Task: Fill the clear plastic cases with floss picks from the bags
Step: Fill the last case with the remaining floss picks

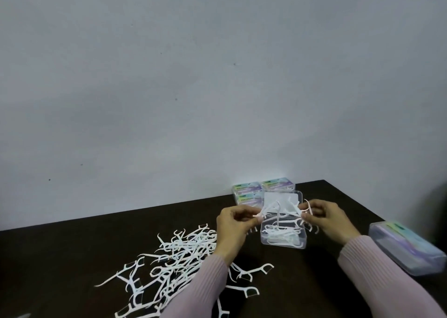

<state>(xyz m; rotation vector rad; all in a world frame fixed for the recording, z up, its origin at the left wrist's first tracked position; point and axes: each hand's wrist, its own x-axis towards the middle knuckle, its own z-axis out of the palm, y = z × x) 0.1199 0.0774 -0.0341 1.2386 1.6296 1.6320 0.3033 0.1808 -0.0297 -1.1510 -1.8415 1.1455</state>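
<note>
Where the dark surface point(60, 257) runs out toward the left, a loose heap of white floss picks point(174, 262) lies spread across it, some overlapping, a few strays lying apart at the near edge of the heap. Part of the heap is hidden under a pink ribbed sleeve point(193, 291), which crosses it on the way up to the left hand point(233, 223). That hand is raised over the surface, its fingers point(251, 217) curled and pinched on the thin end of a floss pick point(269, 209). Just right of it sits an open clear plastic case point(283, 238), its lid standing up behind; a small number of picks lie in its tray, and the pinched picks hang over the opening. Behind the case, against the pale wall point(217, 76), three closed cases with coloured labels point(256, 190) sit close together. On the far side of the open case the right hand point(326, 217) faces the left one, its fingers closed on a few more picks point(306, 211); how many is too tangled to tell. Well apart at the right edge, another closed labelled case point(406, 247) rests on the surface beside the right sleeve.
</note>
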